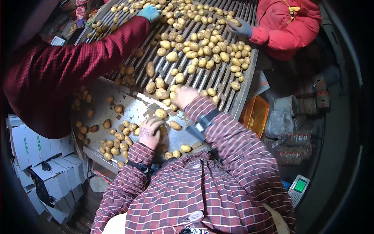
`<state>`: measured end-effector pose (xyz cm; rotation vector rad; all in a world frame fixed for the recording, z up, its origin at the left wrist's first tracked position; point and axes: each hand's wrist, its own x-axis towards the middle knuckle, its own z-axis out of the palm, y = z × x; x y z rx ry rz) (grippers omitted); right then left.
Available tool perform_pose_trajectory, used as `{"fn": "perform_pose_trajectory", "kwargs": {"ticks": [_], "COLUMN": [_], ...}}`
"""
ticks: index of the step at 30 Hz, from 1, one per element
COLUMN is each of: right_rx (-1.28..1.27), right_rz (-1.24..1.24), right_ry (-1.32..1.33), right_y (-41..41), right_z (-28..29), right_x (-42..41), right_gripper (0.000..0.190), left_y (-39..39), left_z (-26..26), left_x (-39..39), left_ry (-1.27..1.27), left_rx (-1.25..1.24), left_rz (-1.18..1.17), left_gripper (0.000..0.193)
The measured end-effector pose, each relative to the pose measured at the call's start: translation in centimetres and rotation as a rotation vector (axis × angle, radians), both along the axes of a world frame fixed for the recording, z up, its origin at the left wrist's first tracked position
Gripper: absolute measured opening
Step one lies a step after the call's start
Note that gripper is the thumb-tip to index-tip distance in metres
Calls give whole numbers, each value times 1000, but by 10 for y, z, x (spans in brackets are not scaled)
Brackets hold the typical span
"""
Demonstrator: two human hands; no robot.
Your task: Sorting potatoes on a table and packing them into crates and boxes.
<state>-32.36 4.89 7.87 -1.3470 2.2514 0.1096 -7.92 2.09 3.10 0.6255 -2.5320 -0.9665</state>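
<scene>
My left hand [150, 132] is over the metal tray plate [134, 106], its fingers curled beside a potato [161, 113]; whether anything lies under the palm is hidden. My right hand [185, 96], somewhat blurred, reaches to the near end of the slatted metal roller bed [198, 76], at a few yellow potatoes [173, 88]; its grip cannot be made out. Many potatoes [207, 50] are spread over the bars. A group of small potatoes [117, 143] rests on the plate left of my left hand, and single ones [185, 148] lie near my body.
At the left a person in a checked sleeve [96, 55] reaches over the bed with a gloved hand [149, 13]. Across at the right, another person's gloved hand [241, 27] holds a potato. White cartons [38, 146] stand lower left; an orange crate [257, 115] is beside the bed's right edge.
</scene>
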Motion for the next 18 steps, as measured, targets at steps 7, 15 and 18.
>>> {"fn": "perform_pose_trajectory", "kwargs": {"ticks": [7,15,18], "right_rx": [-160,-349,-155], "right_rz": [-130,-255,-202], "right_ry": [-264,-93,70], "right_y": [30,-33,-34], "right_z": [-7,27,-14], "right_x": [-12,-42,-12], "right_gripper": [51,58,57], "left_y": [-46,-61,-64], "left_z": [15,-12,-17], "left_x": [-87,-104,-96], "left_ry": [-247,-121,115], "left_rx": [-115,100,104], "left_rz": [100,217,247], "left_gripper": [67,39,29]}}
